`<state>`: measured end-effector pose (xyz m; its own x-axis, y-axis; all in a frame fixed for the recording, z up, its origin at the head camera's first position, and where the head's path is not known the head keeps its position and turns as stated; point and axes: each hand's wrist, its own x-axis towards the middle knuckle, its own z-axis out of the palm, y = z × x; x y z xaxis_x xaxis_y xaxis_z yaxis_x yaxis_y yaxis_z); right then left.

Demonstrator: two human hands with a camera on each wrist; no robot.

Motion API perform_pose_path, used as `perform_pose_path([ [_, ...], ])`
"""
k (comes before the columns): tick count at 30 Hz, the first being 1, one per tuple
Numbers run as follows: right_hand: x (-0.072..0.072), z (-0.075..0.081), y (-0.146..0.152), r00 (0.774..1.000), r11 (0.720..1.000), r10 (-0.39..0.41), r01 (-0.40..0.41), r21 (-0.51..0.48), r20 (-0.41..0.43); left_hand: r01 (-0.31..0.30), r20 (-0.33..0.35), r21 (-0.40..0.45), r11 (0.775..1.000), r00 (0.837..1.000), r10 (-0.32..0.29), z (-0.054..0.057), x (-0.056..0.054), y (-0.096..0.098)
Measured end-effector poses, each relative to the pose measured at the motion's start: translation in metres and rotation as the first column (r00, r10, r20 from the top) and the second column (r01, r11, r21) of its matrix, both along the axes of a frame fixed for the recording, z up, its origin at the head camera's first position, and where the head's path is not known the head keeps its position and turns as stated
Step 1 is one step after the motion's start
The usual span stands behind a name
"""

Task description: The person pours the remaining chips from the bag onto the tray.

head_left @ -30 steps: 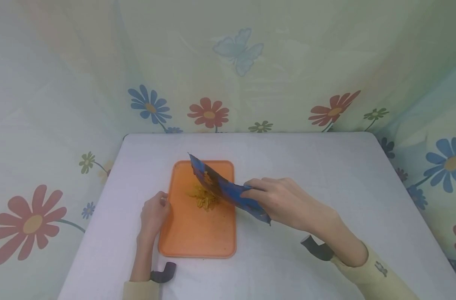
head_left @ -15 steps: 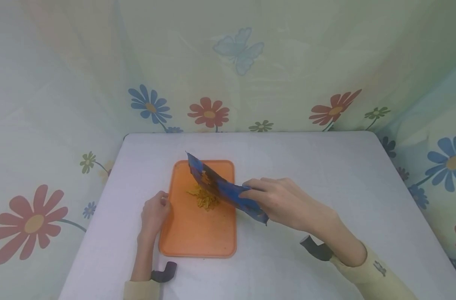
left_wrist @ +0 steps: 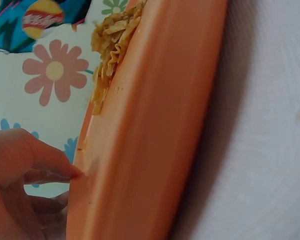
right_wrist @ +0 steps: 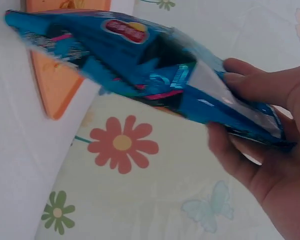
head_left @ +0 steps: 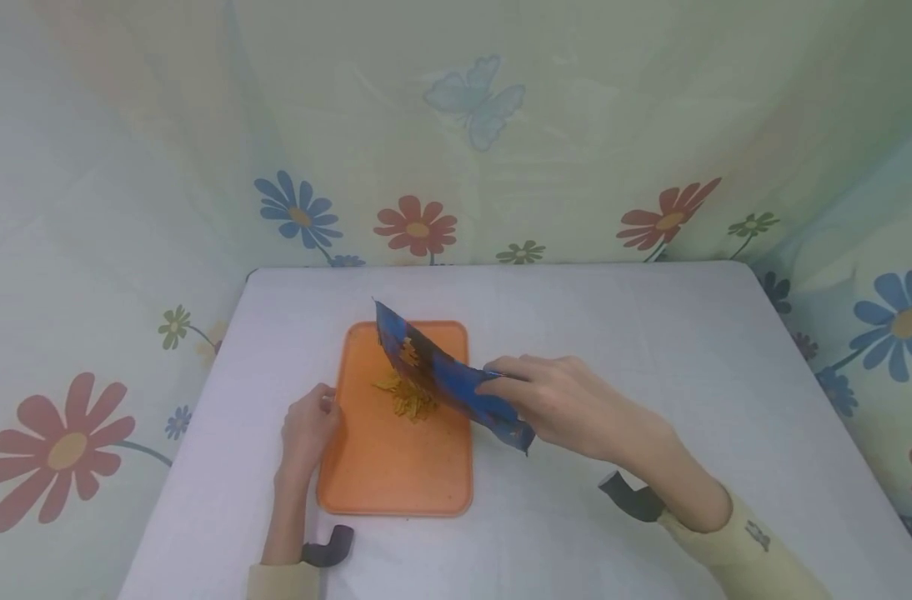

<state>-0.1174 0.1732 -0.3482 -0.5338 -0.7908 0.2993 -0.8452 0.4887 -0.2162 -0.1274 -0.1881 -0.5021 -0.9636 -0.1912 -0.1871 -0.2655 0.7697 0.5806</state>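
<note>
My right hand (head_left: 568,404) grips a blue chip bag (head_left: 463,385) by one end, fingers and thumb on its two sides. The bag (right_wrist: 125,60) slants over the right part of an orange tray (head_left: 396,475), its far end up toward the back. On the tray lies a small heap of yellow ridged potato chips (head_left: 411,400), partly hidden behind the bag in the head view. At the tray's left edge my left hand (head_left: 309,425) pinches the rim, as the left wrist view shows with the hand (left_wrist: 25,175) at the tray wall.
A white cloth covers the table (head_left: 613,317). Behind and beside it hangs a curtain (head_left: 576,125) printed with flowers and a butterfly. Dark curved wrist mounts (head_left: 632,497) stick out from both wrists. A few crumbs dot the tray.
The bag has tilted slightly, showing more of its printed face, and its near end has shifted a little left. The left hand and tray stay in place.
</note>
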Motion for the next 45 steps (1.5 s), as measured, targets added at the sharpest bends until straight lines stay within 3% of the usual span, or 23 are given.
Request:
perform_pose_path([
  [7,0.0004,0.0049,0.0020,1.000,1.000,-0.001,0.001,-0.002,0.017,-0.011,0.001,0.010,1.000,1.000,0.011,0.0026,0.0023,0.0003],
  [24,0.0006,0.0062,0.0029,0.999,1.000,0.013,-0.012,-0.023,0.031,0.006,-0.022,-0.009,1.000,1.000,-0.006,-0.0026,-0.0002,-0.0003],
  [45,-0.0025,0.0035,0.0015,1.000,0.996,0.009,-0.010,-0.084,-0.010,0.002,-0.019,0.006,1.000,1.000,-0.002,-0.0026,0.0013,-0.0002],
])
